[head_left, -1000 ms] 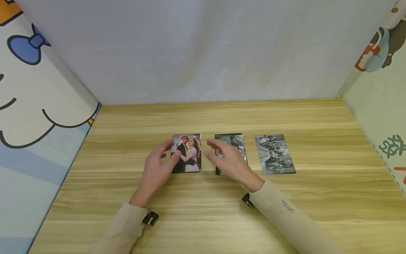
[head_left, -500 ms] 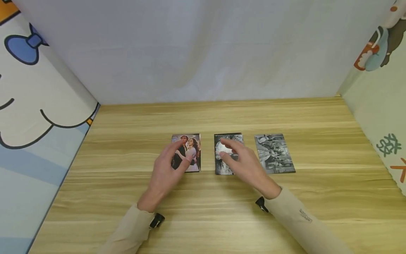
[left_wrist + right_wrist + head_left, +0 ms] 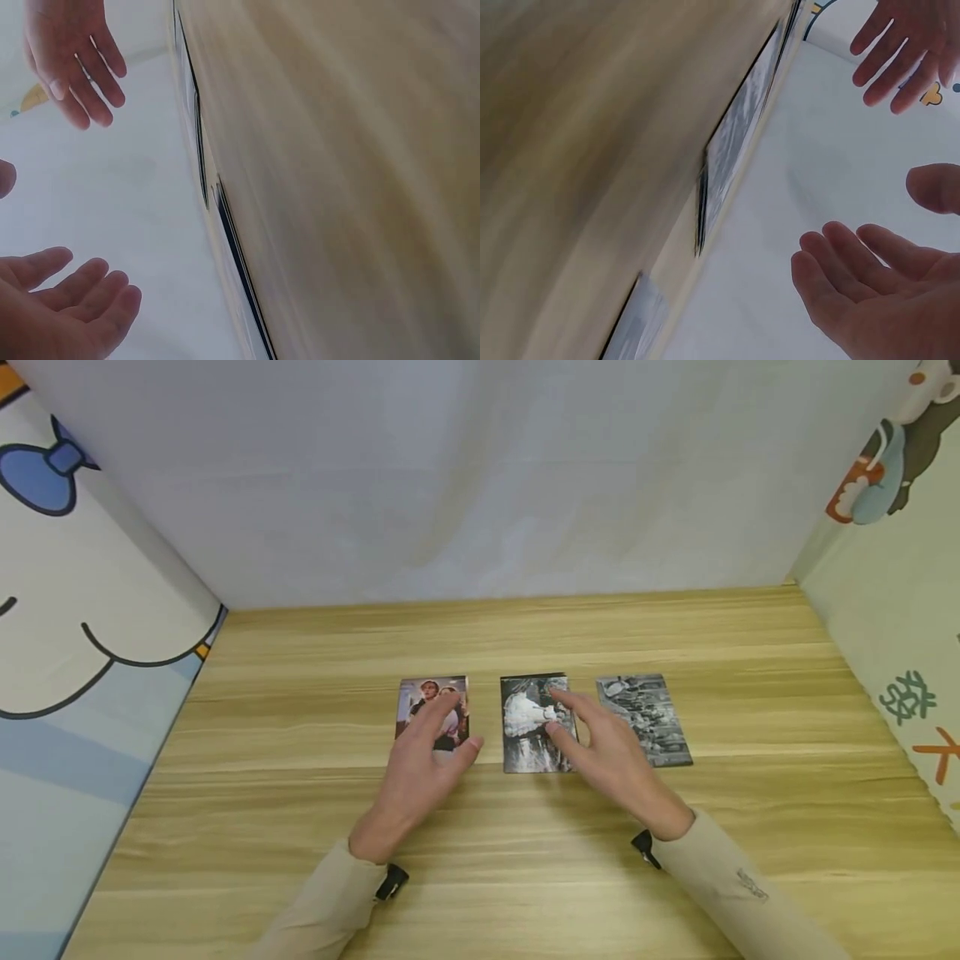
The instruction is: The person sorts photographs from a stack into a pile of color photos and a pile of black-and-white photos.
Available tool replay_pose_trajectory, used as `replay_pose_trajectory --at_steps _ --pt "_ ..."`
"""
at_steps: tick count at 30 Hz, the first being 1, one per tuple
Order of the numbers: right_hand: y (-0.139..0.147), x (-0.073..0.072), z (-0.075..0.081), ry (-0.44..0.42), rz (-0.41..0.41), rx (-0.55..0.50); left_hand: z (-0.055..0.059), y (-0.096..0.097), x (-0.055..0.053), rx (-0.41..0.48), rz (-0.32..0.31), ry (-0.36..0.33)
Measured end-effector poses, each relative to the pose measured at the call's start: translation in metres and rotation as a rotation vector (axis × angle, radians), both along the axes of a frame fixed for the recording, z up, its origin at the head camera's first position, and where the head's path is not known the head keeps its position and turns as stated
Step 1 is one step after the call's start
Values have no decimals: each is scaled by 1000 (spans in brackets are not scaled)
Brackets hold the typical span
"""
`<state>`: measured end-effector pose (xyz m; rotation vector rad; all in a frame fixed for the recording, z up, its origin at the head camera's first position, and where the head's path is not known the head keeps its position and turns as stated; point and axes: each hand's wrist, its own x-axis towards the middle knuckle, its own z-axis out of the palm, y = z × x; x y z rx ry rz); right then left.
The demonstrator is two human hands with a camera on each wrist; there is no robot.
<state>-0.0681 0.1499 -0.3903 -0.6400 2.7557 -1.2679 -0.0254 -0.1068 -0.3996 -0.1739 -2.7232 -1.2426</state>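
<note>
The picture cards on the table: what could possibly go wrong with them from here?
The middle stack has uneven edges, so a brush from the right hand could spread it further. The left hand hangs over the colour card and might nudge it askew. The rightmost card lies flat, so its edge may be hard to lift.

Head view: from above bench (image 3: 480, 877), facing forward and down, widest, farthest back. Left wrist view: low, near bench, rolled sideways, facing white backdrop (image 3: 142, 180). Right wrist view: also low, rolled opposite way. Both wrist views share photo cards (image 3: 739, 124), left fingers (image 3: 880, 58), right fingers (image 3: 855, 255).
</note>
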Motion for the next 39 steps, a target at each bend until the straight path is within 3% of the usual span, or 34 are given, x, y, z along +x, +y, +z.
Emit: replay_pose_trajectory --at_steps 8,22,32,39 --pt "11 -4 -3 40 -15 53 2 15 -2 -32 -64 -35" --pt "22 -15 -7 -60 22 139 -1 33 -14 -127 -144 -160" --pt "20 -21 -9 -109 52 205 -6 41 -24 -203 -207 -197" --pt "18 -25 -9 -138 63 236 -10 44 -29 -248 -214 -241"
